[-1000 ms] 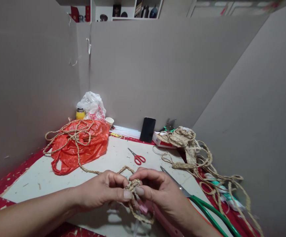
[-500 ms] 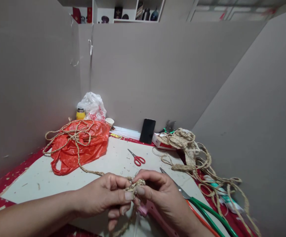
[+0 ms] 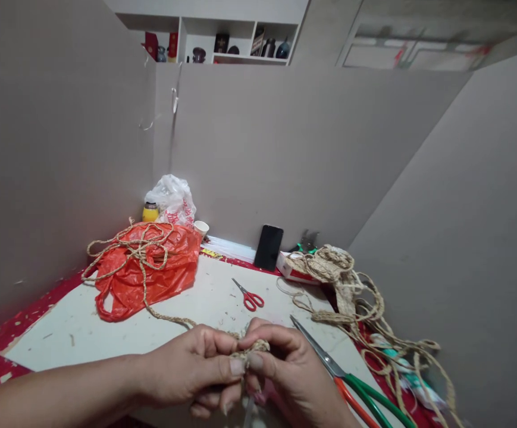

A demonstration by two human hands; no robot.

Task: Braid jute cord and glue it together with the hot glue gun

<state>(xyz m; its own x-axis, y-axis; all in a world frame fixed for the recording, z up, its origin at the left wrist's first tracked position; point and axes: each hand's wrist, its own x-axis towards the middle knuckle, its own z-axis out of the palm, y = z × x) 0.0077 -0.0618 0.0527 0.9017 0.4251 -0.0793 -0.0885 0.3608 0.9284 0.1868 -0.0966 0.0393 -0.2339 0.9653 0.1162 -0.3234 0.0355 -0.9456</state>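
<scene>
Between my two hands is a short coiled piece of braided straw rope (image 3: 262, 345), pinched at its edges. My left hand (image 3: 204, 365) is closed, its thumb and forefinger pressing the left side of the coil. On the right side, my right hand (image 3: 285, 359) grips the same piece with thumb and fingertips. From behind my left hand the rope's long strand (image 3: 169, 320) runs back to loose loops (image 3: 144, 246) on a red plastic bag (image 3: 124, 297). Below the hands, a pink object and a thin clear stick (image 3: 248, 413) show partly; the hands hide the rest.
Small red-handled scissors (image 3: 249, 299) lie ahead on the white board (image 3: 119, 342). Large shears (image 3: 329, 362) with green and orange handles lie close by my right hand. Heaped braided rope (image 3: 351, 297) covers the right side. A phone (image 3: 268, 247) leans on the back partition beside a paper cup (image 3: 201, 227).
The view has tilted up slightly, so the scene sits lower. Both hands keep hold of the braided rope; the pink object below is now more hidden.
</scene>
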